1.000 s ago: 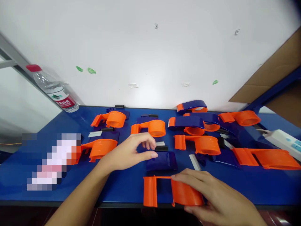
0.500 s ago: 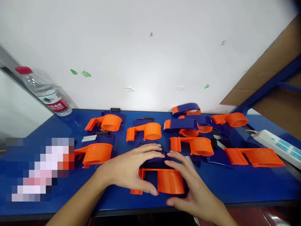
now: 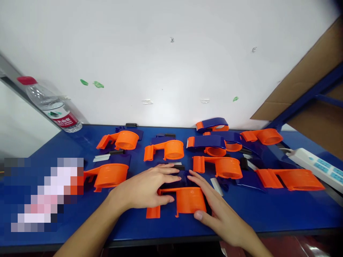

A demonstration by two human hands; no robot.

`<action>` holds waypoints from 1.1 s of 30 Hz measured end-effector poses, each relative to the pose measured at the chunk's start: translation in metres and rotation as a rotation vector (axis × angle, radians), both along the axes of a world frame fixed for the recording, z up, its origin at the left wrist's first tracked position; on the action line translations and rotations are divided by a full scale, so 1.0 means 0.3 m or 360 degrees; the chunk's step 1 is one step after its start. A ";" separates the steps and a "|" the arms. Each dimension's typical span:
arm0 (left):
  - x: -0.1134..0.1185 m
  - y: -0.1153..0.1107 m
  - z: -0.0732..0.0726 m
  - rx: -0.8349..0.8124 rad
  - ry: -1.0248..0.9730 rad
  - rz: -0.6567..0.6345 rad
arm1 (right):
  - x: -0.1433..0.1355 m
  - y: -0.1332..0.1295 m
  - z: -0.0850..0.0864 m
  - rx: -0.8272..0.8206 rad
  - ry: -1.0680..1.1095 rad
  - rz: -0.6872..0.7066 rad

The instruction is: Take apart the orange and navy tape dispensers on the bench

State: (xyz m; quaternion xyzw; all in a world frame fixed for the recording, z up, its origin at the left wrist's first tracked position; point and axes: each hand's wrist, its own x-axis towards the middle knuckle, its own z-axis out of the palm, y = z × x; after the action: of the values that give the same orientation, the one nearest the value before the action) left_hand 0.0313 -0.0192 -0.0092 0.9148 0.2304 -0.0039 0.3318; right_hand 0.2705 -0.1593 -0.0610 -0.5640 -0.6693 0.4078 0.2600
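Both hands grip an orange tape dispenser body (image 3: 184,201) at the blue bench's (image 3: 268,214) near edge: left hand (image 3: 146,189) and right hand (image 3: 214,203), fingers spread, pressing its sides.

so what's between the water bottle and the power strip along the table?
In the head view, rows of orange tape-dispenser parts and blue covers fill the table between the water bottle and power strip.
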 end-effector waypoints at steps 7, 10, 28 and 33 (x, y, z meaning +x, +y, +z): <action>-0.028 0.004 0.000 0.0112 -0.0048 0.0056 | -0.039 0.040 0.029 -0.0049 -0.0079 0.0063; -0.031 0.002 0.000 0.0095 -0.0059 0.0074 | -0.059 0.047 0.030 -0.0039 -0.0081 0.0043; -0.042 0.019 -0.010 0.0254 0.0013 0.0088 | -0.149 0.091 0.046 0.0065 -0.0068 0.0020; -0.054 0.023 -0.021 0.0262 -0.0017 0.0136 | -0.064 0.070 0.071 0.0674 -0.0312 -0.0197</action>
State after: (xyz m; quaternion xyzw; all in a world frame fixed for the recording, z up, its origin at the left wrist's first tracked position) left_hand 0.0151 -0.0123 -0.0154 0.9282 0.2671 0.0342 0.2567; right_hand 0.2515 -0.1383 -0.0398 -0.5737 -0.7261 0.1850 0.3308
